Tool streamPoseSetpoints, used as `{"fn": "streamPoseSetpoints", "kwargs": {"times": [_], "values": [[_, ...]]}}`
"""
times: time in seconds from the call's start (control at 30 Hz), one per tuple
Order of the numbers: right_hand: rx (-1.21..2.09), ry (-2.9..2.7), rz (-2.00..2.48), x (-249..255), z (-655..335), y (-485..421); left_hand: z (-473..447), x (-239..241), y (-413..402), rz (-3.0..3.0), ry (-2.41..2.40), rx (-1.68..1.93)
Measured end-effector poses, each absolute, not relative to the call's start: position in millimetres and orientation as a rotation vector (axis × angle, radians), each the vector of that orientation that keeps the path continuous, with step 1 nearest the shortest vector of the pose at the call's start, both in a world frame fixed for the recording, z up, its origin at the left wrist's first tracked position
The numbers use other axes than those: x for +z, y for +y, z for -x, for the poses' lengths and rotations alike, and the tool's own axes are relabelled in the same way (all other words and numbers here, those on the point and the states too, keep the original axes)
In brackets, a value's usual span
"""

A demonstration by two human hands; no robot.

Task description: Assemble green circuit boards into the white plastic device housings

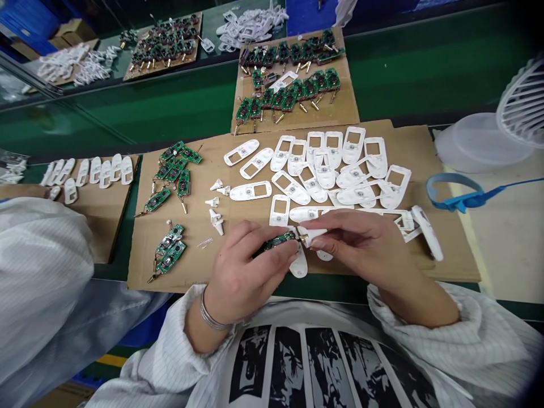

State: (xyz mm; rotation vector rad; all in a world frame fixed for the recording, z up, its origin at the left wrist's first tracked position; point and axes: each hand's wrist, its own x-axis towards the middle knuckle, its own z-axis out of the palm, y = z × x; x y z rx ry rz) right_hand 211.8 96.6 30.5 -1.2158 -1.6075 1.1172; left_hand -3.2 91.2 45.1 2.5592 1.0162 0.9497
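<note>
Between the fingers of my left hand (250, 266) is a green circuit board (280, 240) with a brass-coloured tip pointing right. My right hand (365, 241) pinches a small white plastic nozzle (312, 234), held right at that brass tip. Whether the two parts are fully joined I cannot tell. Under my hands lies a white plastic shell (299, 264), partly hidden. Many more white shells with rectangular windows (290, 187) lie just beyond. Several small white cone-shaped nozzles (216, 221) sit left of them, and loose circuit boards (171, 256) lie farther left.
Cardboard (199, 170) covers the bench in front of me. Behind, another cardboard sheet (293, 119) carries rows of boards. A blue strap (457, 201), a clear plastic lid (480, 141) and a white fan grille (525, 102) are at right. A co-worker's sleeve (42, 255) is close at left.
</note>
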Motion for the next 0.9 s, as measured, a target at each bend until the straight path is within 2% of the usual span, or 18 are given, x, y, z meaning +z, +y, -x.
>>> {"fn": "streamPoseSetpoints", "kwargs": {"times": [0.2, 0.43, 0.63, 0.8, 0.9], "values": [[1.146, -1.637, 1.161, 31, -212, 95, 1, 45, 91, -2.558, 1.0, 0.947], [0.98, -1.793, 1.236, 35, -214, 94, -1, 43, 89, -2.499, 0.98, 1.025], [1.152, -1.766, 1.257, 37, -216, 96, -4, 43, 87, -2.401, 0.974, 1.038], [0.974, -1.766, 1.28, 36, -211, 92, -6, 44, 88, -2.406, 1.0, 1.039], [1.072, -1.717, 1.254, 36, -210, 89, -8, 45, 87, -2.357, 1.007, 1.042]]}}
